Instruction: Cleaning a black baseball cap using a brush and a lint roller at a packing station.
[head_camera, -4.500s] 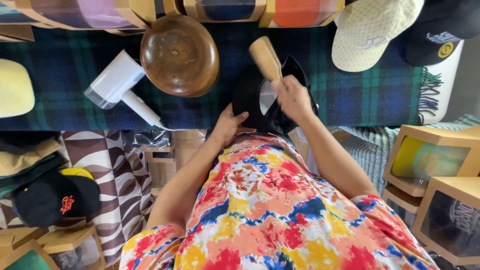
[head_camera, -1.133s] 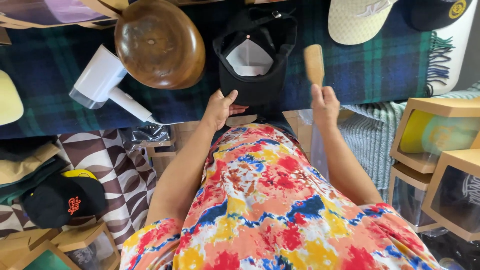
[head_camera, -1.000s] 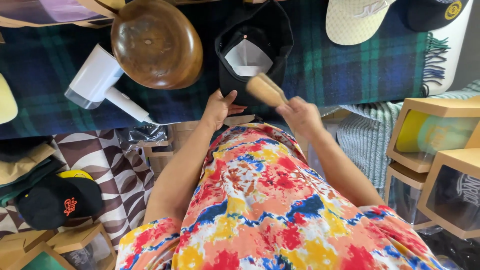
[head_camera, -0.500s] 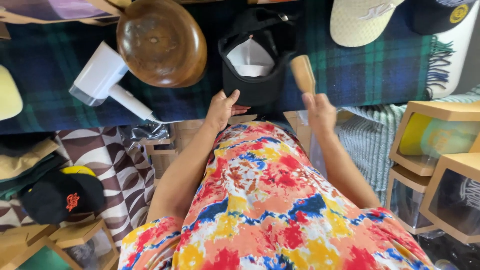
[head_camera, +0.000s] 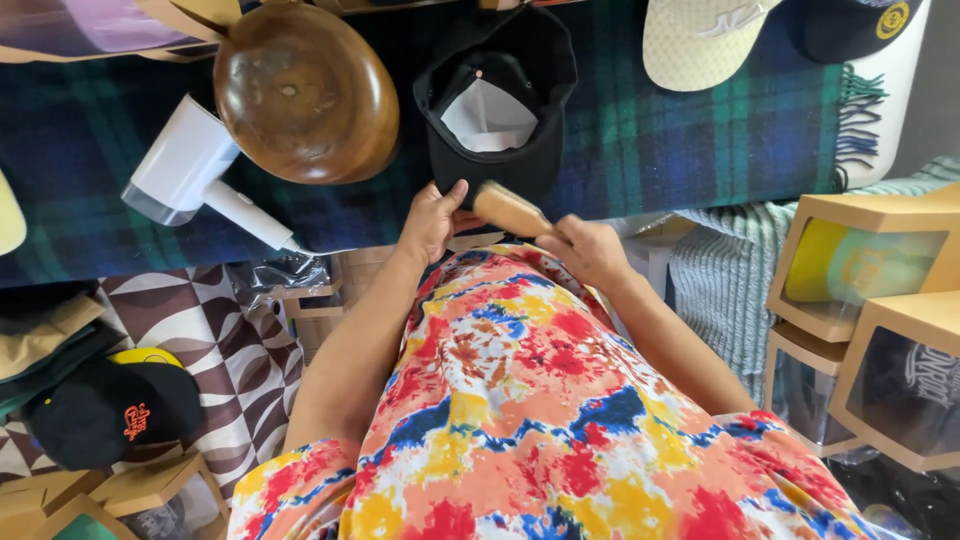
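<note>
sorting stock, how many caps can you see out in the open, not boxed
5: black cap being brushed, cream cap and dark cap top right, yellow one at left edge, black cap lower left. More may be hidden.
</note>
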